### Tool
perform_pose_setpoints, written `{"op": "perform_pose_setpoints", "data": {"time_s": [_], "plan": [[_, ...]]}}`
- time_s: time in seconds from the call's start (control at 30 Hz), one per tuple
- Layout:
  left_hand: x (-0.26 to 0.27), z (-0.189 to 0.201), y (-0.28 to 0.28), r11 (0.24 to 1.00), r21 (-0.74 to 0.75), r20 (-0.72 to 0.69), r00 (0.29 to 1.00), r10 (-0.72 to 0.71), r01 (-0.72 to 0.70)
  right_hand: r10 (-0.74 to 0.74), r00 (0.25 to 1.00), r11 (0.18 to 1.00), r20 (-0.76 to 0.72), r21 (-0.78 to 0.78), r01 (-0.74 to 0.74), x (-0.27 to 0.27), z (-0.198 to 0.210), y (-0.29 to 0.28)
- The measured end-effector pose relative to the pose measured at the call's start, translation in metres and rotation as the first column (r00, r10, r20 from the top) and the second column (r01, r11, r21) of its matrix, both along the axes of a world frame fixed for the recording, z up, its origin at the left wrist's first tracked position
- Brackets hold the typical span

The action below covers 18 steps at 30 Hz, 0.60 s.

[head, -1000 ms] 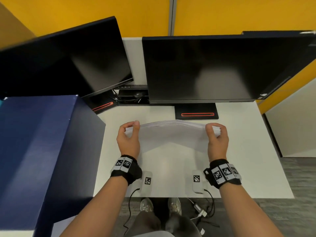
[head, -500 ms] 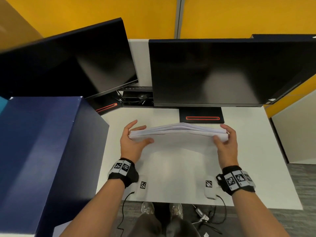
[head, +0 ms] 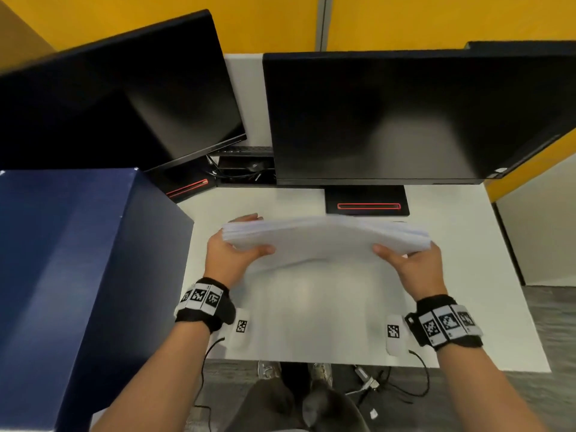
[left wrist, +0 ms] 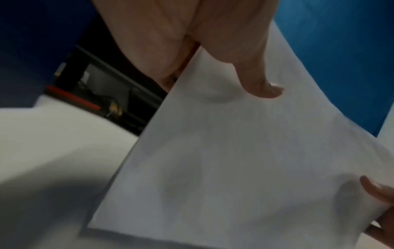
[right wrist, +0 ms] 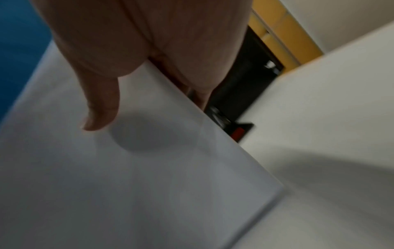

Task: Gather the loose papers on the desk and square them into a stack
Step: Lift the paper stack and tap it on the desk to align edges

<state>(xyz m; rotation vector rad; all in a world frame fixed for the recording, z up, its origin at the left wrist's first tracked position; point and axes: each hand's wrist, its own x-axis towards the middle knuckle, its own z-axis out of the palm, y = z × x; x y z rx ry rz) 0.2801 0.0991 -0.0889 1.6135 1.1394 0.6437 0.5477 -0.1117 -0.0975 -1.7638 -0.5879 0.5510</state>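
Note:
A stack of white papers (head: pixel 324 241) is held between both hands above the white desk (head: pixel 311 322), its broad face tilted toward me and bowed upward in the middle. My left hand (head: pixel 233 254) grips the left end, thumb (left wrist: pixel 262 80) on the near face and fingers behind. My right hand (head: pixel 411 263) grips the right end the same way, thumb (right wrist: pixel 102 104) pressed on the sheet (right wrist: pixel 138 176). The left wrist view shows the paper (left wrist: pixel 234 160) from close up, with its lower corner near the desk. The sheet edges look roughly aligned but blurred.
Two dark monitors (head: pixel 389 120) (head: pixel 124 98) stand at the back on black bases (head: pixel 366 199). A tall dark blue box (head: pixel 78 260) borders the desk on the left. Two small white tagged devices (head: pixel 241 325) (head: pixel 393 332) lie near the front edge, with cables hanging below.
The stack has tipped from standing on edge to a flatter tilt that shows its broad face. Both thumbs have shifted onto the near face and the hands sit slightly lower.

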Motion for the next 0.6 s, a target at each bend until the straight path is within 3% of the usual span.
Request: {"op": "perform_pose_setpoints", "data": {"time_s": [0.07,0.13,0.23,0.3,0.47,0.6], "plan": [[-0.004,-0.016,-0.004,0.996,-0.046,-0.097,0.992,-0.083,0.079,0.037,0.999,0.998,-0.011,-0.054,-0.038,-0.005,-0.013,-0.005],[0.002,-0.022,-0.008,0.997,-0.049,-0.165,0.984,-0.066,0.059,-0.003,0.999,0.998,-0.052,-0.057,0.001,-0.008,-0.014,-0.004],[0.005,-0.015,-0.011,0.996,-0.021,-0.037,0.995,0.090,-0.091,-0.089,0.996,0.996,-0.030,0.004,0.089,-0.010,-0.002,-0.001],[0.004,-0.014,-0.012,0.996,0.002,0.009,0.996,0.087,-0.087,-0.119,0.993,0.991,-0.024,0.055,0.120,-0.009,-0.001,-0.003],[0.009,-0.028,-0.023,0.991,-0.097,-0.062,0.994,0.089,-0.095,-0.094,0.993,0.992,-0.065,-0.093,0.088,-0.016,-0.028,-0.008],[0.015,-0.013,-0.027,0.987,-0.062,0.146,0.976,0.159,-0.151,-0.121,0.990,0.992,-0.073,-0.047,0.117,-0.019,-0.011,-0.004]]}}
